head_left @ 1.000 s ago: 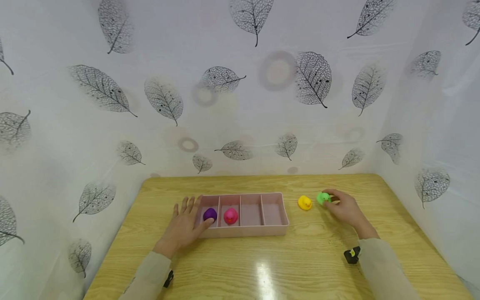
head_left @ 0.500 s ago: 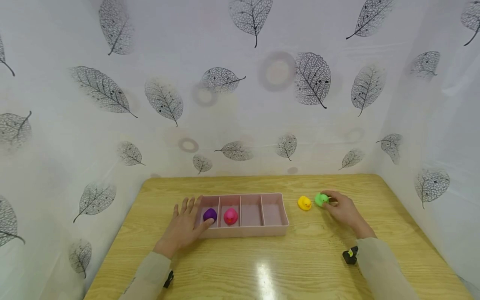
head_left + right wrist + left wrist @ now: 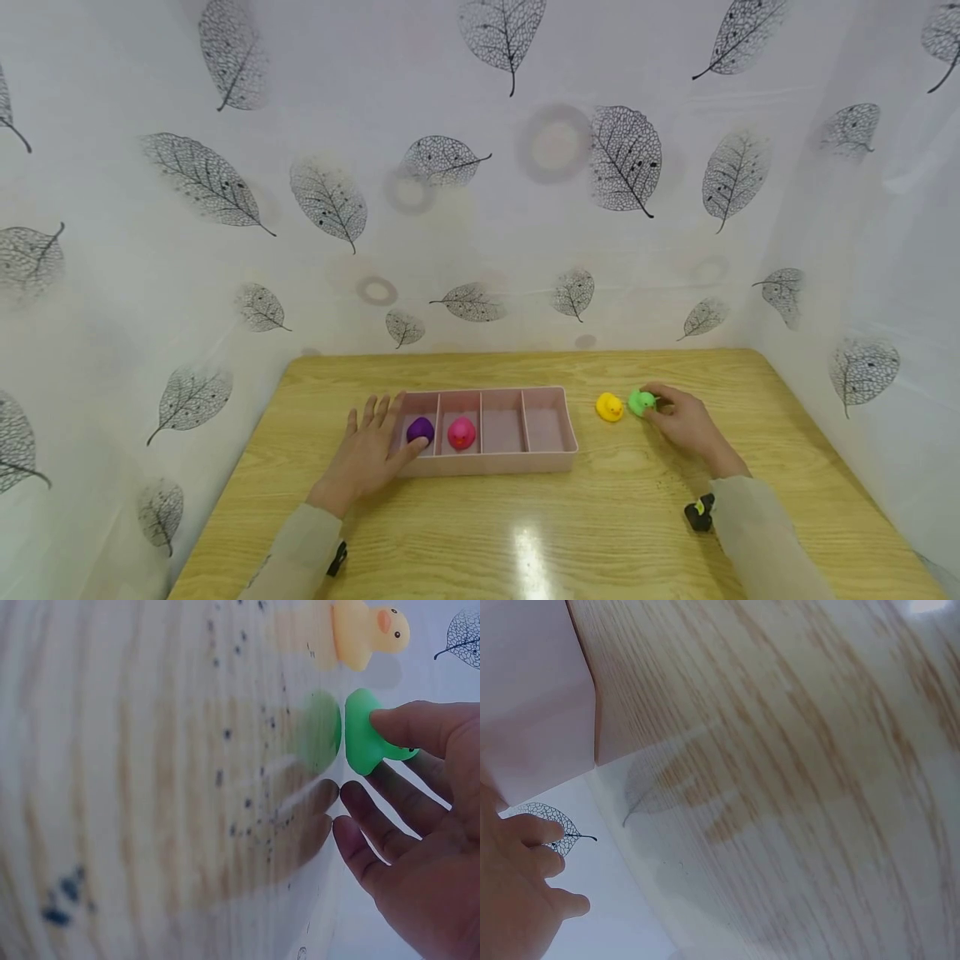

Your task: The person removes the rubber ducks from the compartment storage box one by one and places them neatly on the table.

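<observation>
My right hand (image 3: 686, 422) pinches a green rubber duck (image 3: 640, 402) between thumb and fingers at the right of the table. In the right wrist view the thumb lies on the duck's side, the duck's base is close to the tabletop, and the lower fingertips are right at the surface. A yellow rubber duck (image 3: 609, 407) stands just left of it. My left hand (image 3: 365, 458) rests with spread fingers on the left end of a pink divided box (image 3: 495, 462), thumb over the front rim. The leftmost compartment holds a rounded purple toy (image 3: 420, 430), the second a pink rubber duck (image 3: 461, 432).
The box has further compartments to the right of the pink duck. Wood-grain table (image 3: 600, 533) stretches in front of the box and reflects light. A white leaf-print curtain (image 3: 480, 225) hangs behind the table and along both sides.
My right hand has shifted slightly left with the green duck, which now stands nearer the yellow one. The left hand and the box have stayed where they were.
</observation>
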A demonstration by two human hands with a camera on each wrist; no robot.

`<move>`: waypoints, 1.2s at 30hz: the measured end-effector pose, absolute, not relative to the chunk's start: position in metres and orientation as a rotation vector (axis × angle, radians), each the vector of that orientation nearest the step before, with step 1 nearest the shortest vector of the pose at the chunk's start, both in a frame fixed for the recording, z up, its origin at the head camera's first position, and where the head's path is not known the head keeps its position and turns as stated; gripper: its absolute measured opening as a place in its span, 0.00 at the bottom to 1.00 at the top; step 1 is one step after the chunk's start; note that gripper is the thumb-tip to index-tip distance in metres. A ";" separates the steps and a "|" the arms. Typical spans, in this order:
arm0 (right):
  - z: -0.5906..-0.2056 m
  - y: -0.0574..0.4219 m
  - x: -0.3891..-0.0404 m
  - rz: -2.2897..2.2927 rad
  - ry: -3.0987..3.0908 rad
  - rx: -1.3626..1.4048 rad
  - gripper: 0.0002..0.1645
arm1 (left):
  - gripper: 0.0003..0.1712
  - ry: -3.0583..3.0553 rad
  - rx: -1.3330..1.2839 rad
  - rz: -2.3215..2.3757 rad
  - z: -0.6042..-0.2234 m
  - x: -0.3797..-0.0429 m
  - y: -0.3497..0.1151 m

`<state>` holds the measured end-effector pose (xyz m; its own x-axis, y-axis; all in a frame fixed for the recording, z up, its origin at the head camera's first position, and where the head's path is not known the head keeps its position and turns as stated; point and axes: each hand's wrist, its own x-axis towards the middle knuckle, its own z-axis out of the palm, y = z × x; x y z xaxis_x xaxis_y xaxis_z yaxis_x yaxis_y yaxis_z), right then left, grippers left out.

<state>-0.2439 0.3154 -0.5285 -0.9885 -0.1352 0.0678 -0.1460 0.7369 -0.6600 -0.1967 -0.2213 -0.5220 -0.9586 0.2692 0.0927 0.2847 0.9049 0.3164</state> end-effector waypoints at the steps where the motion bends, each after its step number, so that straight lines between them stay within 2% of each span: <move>1: -0.528 0.315 -0.244 1.108 -2.916 0.235 0.27 | 0.55 -3.022 -0.440 -0.514 -0.522 -0.197 -0.221; 24: -0.531 0.318 -0.245 1.053 -2.957 0.205 0.27 | 0.54 -3.025 -0.436 -0.517 -0.522 -0.196 -0.221; 36: -0.521 0.316 -0.247 1.083 -2.954 0.227 0.33 | 0.55 -3.041 -0.420 -0.534 -0.520 -0.196 -0.220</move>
<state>-0.2471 0.3160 -0.5207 -0.9896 -0.1391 0.0370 -0.1301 0.7540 -0.6439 -0.1960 -0.2204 -0.5198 -0.9634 0.2586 0.0711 0.2673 0.9050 0.3309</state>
